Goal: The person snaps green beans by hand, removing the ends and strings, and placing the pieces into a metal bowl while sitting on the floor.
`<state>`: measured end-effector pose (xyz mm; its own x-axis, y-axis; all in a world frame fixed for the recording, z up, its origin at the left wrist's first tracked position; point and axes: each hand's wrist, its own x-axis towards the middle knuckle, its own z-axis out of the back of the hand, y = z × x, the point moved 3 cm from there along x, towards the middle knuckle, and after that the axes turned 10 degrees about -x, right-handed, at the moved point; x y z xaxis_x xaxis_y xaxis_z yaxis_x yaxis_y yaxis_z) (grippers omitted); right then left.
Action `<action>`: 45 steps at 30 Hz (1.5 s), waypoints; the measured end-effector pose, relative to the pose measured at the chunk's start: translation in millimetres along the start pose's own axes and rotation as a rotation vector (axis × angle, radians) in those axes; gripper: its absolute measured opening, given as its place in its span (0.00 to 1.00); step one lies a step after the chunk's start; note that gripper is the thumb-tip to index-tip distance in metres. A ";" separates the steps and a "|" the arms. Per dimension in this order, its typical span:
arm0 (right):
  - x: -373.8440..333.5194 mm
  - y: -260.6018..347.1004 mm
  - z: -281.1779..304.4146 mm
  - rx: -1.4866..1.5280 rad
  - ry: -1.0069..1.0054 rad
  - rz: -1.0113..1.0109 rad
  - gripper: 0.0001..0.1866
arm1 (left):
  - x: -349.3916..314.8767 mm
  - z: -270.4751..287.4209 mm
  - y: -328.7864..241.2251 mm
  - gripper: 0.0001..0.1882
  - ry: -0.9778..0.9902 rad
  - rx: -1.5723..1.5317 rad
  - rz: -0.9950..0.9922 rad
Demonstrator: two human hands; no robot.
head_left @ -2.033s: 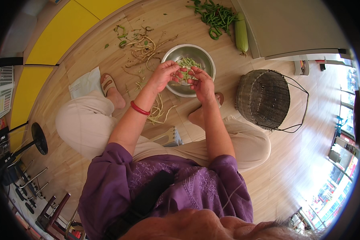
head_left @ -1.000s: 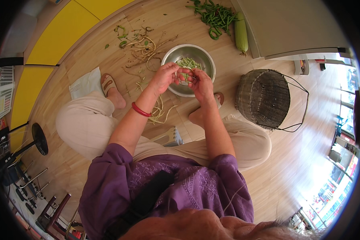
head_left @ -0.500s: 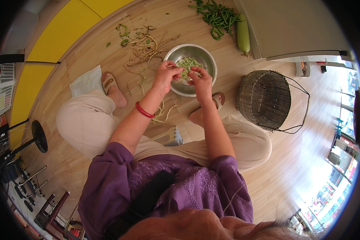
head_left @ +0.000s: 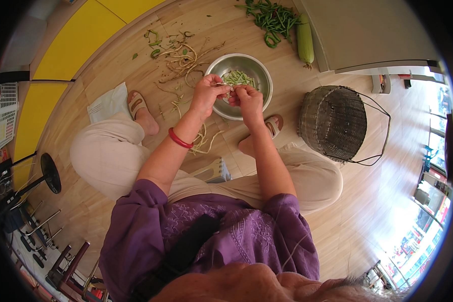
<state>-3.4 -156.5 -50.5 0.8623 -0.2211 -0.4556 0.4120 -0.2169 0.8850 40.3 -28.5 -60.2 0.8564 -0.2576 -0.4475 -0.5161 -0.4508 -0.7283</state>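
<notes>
Pale, stringy bean pods [head_left: 186,64], too tangled to count, lie left; one bare left hand [head_left: 206,96] pinches one small pale-green bean piece [head_left: 229,91], mostly finger-hidden, over one round steel bowl [head_left: 268,83]; one bare right hand [head_left: 248,103] pinches it too; farther right, one dark woven basket [head_left: 319,121].

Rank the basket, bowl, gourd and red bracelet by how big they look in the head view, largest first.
1. Basket, counting its handle or not
2. Bowl
3. Gourd
4. Red bracelet, smallest even though it looks nearer the camera
</notes>
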 end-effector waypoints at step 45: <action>2.2 0.6 12.7 0.096 0.061 -0.137 0.09 | -8.7 -10.0 -8.7 0.07 0.191 0.208 0.281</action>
<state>-5.0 -169.2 -52.3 0.8176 -0.1255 -0.5619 0.4993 -0.3313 0.8006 37.5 -30.9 -44.8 0.6588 -0.5095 -0.5536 -0.7056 -0.1629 -0.6897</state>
